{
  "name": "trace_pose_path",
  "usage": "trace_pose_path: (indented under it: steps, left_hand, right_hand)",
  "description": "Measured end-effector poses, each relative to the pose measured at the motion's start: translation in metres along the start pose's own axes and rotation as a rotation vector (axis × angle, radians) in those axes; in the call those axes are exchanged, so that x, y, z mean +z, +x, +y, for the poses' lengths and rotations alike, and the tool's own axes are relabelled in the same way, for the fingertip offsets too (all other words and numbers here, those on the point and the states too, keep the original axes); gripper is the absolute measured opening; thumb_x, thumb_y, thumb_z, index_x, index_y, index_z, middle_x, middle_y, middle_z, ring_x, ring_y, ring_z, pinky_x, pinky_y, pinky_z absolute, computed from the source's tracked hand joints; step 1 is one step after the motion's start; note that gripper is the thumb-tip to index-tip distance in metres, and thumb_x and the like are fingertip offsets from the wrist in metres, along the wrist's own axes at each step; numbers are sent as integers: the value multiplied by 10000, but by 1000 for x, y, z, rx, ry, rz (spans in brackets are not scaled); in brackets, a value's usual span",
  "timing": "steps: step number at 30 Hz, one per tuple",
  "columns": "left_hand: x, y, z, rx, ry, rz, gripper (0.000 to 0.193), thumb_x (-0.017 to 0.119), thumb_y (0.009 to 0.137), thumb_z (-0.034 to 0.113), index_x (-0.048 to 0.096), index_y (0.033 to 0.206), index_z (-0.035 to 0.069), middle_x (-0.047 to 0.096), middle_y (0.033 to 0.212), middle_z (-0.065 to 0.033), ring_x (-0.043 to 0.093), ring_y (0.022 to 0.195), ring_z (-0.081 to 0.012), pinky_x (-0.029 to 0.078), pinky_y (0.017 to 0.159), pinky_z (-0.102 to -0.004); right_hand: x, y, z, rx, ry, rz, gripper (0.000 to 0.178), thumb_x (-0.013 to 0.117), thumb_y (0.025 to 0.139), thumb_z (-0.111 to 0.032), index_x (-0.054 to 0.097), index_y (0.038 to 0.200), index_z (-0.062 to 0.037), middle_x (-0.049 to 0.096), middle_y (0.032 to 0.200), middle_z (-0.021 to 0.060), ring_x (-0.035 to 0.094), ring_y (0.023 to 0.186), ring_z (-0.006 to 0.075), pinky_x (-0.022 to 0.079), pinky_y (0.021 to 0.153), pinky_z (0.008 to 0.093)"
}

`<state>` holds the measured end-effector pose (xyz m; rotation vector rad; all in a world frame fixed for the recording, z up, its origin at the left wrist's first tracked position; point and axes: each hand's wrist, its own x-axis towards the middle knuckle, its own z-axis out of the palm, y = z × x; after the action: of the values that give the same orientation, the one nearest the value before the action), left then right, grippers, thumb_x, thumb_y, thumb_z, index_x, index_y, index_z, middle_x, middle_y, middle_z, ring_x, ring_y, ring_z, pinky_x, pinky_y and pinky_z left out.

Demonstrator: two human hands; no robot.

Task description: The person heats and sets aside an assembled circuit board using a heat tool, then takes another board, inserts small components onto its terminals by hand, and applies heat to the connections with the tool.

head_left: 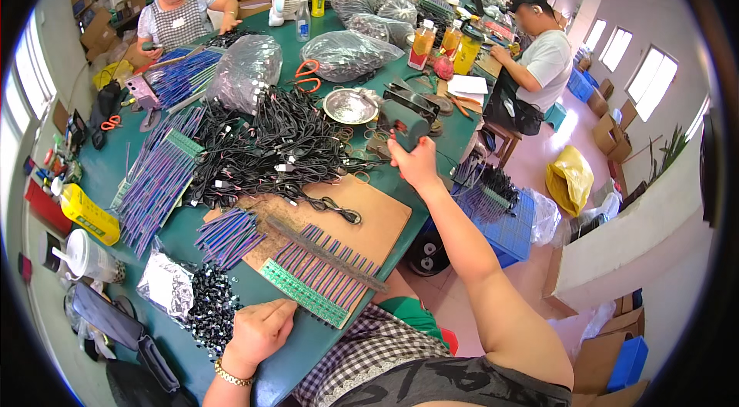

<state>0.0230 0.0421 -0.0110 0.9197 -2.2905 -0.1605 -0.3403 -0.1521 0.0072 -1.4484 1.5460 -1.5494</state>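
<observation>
My left hand (260, 332) rests at the near edge of the table, its fingers curled in. Its fingertips lie by the green circuit board strip (306, 293); whether they pinch anything is hidden. From this strip a row of blue-purple ribbon wires (327, 253) runs under a long dark bar (323, 251) on a brown board (377, 215). My right hand (416, 161) reaches forward and closes around a dark, round-bodied hand tool (406, 124), whose exact kind I cannot make out. That tool is beside a black metal holder (416, 99) and a round metal dish (351, 105).
A heap of black cables (262, 141) fills the middle of the green table. Ribbon-wire bundles (158, 184), small black parts (214, 303) and a yellow bottle (88, 213) lie left. Two co-workers sit across, one person (181, 11) left, another person (543, 53) right. A blue crate (504, 234) stands right.
</observation>
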Motion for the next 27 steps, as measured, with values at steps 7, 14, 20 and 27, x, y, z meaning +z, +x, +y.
trace_pose_path:
  steps: [7,14,20,27]
  left_hand:
    - [-25,14,-7,-225,79,82,194,689,761,-38,676,950,0,705,927,-162,693,811,-333,566,708,-392]
    - [-32,1,-37,-507,196,56,199,684,802,-21,686,1001,-17,662,949,-155,665,821,-334,549,730,-393]
    - [-19,6,-40,-432,270,11,115,679,802,8,690,916,15,613,884,-118,639,785,-306,529,690,-387]
    - [-28,0,-37,-396,341,-4,83,651,769,-16,606,838,0,563,838,-143,591,790,-335,494,707,-433]
  right_hand:
    - [-17,-1,0,25,139,14,245,706,870,-130,611,1071,-27,647,773,31,644,564,119,452,406,253]
    - [-11,-11,-1,-279,88,-14,238,693,883,-78,637,1081,41,680,858,53,656,613,134,508,544,259]
    - [-20,-53,-33,-132,170,1,256,708,863,-71,632,1080,41,677,915,69,633,607,128,493,535,262]
    - [-61,-116,-66,522,1093,-377,295,581,919,-194,568,1146,-7,548,696,60,553,541,195,486,533,333]
